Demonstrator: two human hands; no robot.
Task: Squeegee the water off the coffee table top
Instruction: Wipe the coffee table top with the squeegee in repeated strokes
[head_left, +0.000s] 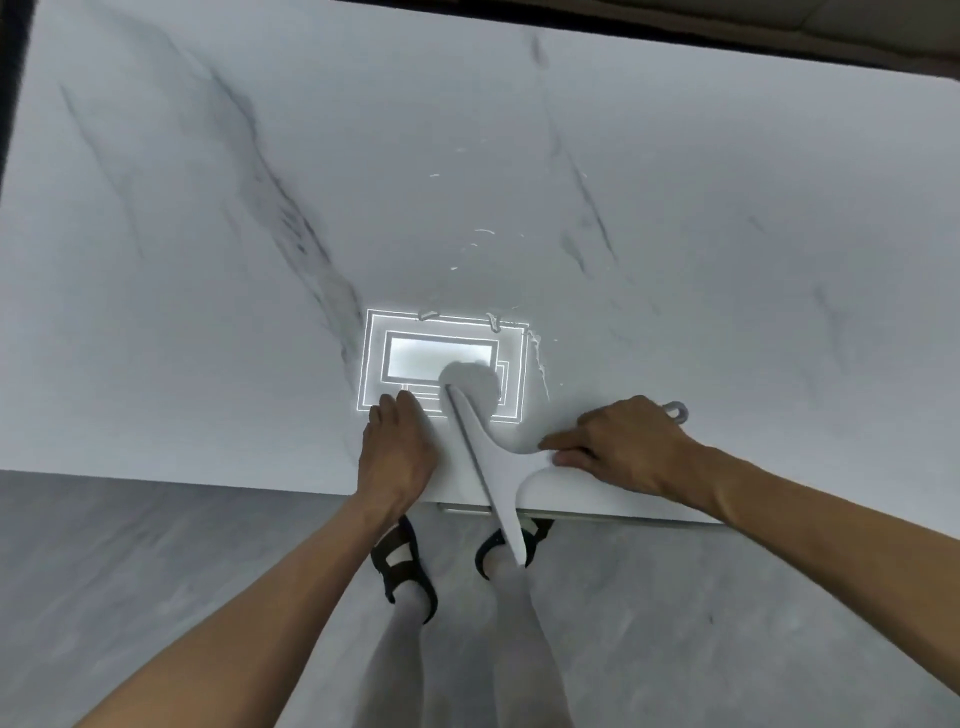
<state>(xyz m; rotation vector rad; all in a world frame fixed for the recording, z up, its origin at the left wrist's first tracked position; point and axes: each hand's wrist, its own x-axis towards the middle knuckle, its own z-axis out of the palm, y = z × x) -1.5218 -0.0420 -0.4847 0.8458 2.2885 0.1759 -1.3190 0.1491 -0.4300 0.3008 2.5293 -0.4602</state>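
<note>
A white marble coffee table top (519, 156) with grey veins fills the view. A white squeegee (485, 460) lies near its front edge, blade running from the bright ceiling-light reflection down past the table's edge. My right hand (621, 447) is shut on the squeegee's handle, whose loop end (677, 412) sticks out behind the hand. My left hand (397, 454) rests flat on the table just left of the blade, fingers together, holding nothing. Small water beads and streaks (537, 353) glint above and right of the reflection.
The table's front edge (208, 480) runs across the lower third, with grey floor (156, 597) below it. My feet in black sandals (402, 564) stand right at the edge. A dark border (727, 47) lines the far side.
</note>
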